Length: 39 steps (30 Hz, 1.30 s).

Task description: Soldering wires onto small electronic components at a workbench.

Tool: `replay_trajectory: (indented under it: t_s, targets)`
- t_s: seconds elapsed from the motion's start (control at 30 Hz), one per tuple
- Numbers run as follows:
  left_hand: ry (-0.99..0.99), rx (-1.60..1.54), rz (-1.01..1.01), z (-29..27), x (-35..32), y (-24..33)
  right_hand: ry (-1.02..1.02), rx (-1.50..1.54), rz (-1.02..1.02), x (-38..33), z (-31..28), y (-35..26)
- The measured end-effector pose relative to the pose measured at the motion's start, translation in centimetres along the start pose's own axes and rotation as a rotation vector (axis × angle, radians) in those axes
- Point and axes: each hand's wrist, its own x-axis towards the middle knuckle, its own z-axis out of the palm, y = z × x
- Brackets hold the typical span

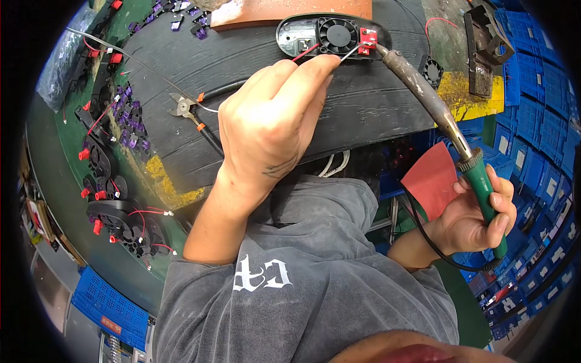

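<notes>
My left hand (269,118) is closed in a pinch on a thin solder wire (151,75), which trails off to the upper left. Its short end reaches a small red part (368,37) in a black oval housing (279,37). Beside that red part sits a small black fan (338,35); a red lead (305,52) runs under my fingers. In my right hand (469,221) is a soldering iron (482,181), gripped by its green handle and slanting up to the left. The iron's tip touches or nearly touches the red part; contact is too small to tell.
Side cutters (183,107) lie spread on the black work surface (163,66), partly behind my left hand. Purple pieces (130,118) and black housings with red leads (124,221) lie leftward. A loose fan (432,71) and metal bracket (481,66) lie right, near blue crates (532,97).
</notes>
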Motion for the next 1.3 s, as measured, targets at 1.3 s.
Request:
replay_trajectory:
  t_s: [1.3]
  targets:
    - [0.004,0.031,0.014,-0.02,-0.1,0.2,0.017,0.003,-0.001,0.07,0.42,0.11]
